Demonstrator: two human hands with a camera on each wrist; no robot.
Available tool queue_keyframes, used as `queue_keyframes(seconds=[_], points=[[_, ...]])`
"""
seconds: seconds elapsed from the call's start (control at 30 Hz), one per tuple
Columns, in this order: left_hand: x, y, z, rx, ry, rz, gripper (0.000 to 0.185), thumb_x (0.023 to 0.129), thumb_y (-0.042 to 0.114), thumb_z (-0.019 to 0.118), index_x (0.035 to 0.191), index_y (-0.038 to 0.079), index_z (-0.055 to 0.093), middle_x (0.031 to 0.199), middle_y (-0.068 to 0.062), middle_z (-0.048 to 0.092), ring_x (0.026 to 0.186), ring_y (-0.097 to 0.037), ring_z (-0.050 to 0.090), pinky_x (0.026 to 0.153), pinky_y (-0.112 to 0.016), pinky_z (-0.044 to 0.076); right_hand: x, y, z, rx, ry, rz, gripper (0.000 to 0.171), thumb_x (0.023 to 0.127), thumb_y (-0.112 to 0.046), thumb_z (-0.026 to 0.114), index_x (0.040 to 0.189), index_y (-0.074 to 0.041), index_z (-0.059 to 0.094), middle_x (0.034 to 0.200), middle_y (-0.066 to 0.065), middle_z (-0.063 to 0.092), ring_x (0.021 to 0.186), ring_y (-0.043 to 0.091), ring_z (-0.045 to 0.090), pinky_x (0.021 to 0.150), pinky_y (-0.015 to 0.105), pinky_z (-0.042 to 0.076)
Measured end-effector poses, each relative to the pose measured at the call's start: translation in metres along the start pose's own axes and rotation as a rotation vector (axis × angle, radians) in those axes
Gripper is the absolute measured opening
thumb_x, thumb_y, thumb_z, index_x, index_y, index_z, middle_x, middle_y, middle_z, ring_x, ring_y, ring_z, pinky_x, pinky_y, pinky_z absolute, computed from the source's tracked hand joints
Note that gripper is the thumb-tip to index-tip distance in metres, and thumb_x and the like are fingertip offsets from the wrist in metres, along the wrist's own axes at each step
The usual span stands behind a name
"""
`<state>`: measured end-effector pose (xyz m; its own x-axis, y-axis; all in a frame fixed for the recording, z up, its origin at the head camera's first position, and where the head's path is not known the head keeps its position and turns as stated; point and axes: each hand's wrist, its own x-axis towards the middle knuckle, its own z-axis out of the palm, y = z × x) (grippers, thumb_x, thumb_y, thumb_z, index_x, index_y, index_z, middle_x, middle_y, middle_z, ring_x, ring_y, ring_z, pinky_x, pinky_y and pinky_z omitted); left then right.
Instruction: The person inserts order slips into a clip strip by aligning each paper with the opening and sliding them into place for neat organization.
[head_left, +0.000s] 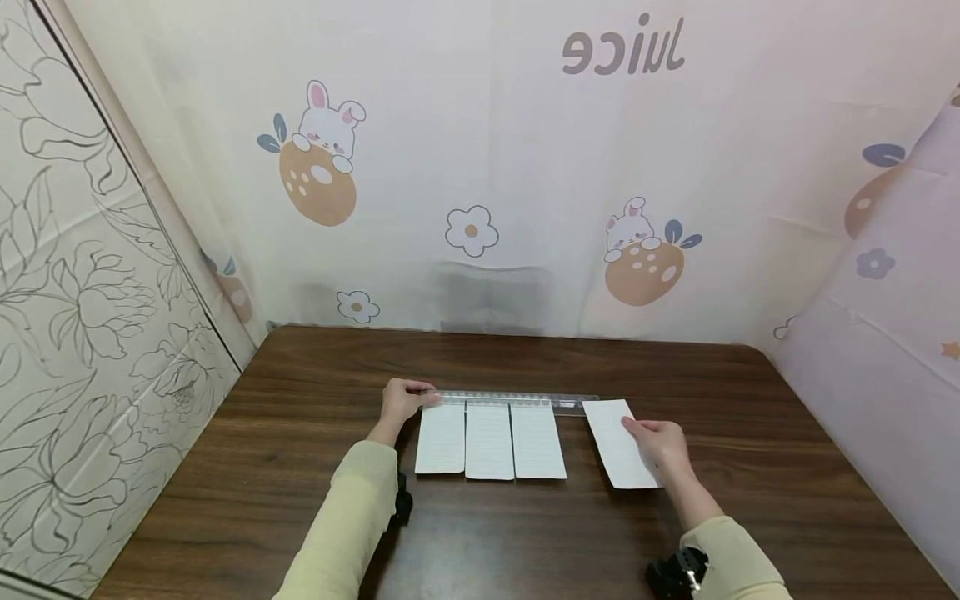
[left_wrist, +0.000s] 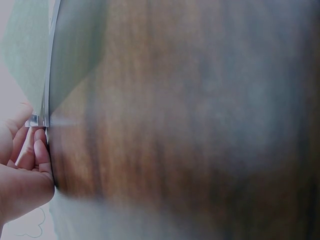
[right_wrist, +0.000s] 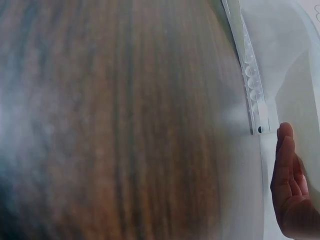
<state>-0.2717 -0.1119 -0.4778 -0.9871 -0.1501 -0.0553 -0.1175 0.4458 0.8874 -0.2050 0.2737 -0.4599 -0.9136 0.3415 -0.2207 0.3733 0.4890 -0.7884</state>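
Bare table (head_left: 300,467) flanks the paper strips (head_left: 489,440).

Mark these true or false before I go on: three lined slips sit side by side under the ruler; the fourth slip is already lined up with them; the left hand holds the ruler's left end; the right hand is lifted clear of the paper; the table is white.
1. Three lined slips lie side by side below the clear ruler. True.
2. The fourth slip is lined up with them. False: it lies apart to the right, tilted.
3. The left hand holds the ruler's left end. True.
4. The right hand is clear of the paper. False: it rests on the fourth slip.
5. The table is white. False: dark wood.
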Motion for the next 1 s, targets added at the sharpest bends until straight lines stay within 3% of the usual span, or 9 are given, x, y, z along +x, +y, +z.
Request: queue_keyframes(seconds=[0.33, 0.8, 1.0], points=[[0.002, -0.001, 0.0, 0.006, 0.008, -0.004, 0.019, 0.068, 0.016, 0.077, 0.082, 0.004, 0.073, 0.09, -0.01, 0.067, 0.088, -0.024, 0.057, 0.073, -0.035, 0.047, 0.001, -0.002, 0.004, 0.027, -0.081, 0.075, 0.066, 0.082, -0.045, 0.058, 0.113, 0.013, 0.052, 0.119, 0.032, 0.042, 0.106, 0.039, 0.043, 0.085, 0.049, 0.036], [0.003, 0.0, -0.001, 0.008, 0.002, -0.008, 0.018, 0.068, 0.016, 0.077, 0.081, 0.005, 0.073, 0.09, -0.01, 0.067, 0.088, -0.024, 0.058, 0.072, -0.035, 0.047, 0.003, -0.008, 0.012, -0.022, -0.074, 0.142, 0.056, 0.083, -0.035, 0.06, 0.11, 0.014, 0.052, 0.115, 0.029, 0.044, 0.099, 0.035, 0.044, 0.084, 0.046, 0.035], [0.003, 0.0, -0.001, 0.016, 0.003, 0.007, 0.018, 0.068, 0.017, 0.077, 0.081, 0.005, 0.073, 0.09, -0.009, 0.067, 0.087, -0.023, 0.057, 0.072, -0.034, 0.047, 0.007, -0.007, 0.017, 0.008, -0.074, 0.148, 0.053, 0.083, -0.031, 0.061, 0.108, 0.014, 0.052, 0.113, 0.029, 0.045, 0.099, 0.035, 0.045, 0.083, 0.046, 0.036]])
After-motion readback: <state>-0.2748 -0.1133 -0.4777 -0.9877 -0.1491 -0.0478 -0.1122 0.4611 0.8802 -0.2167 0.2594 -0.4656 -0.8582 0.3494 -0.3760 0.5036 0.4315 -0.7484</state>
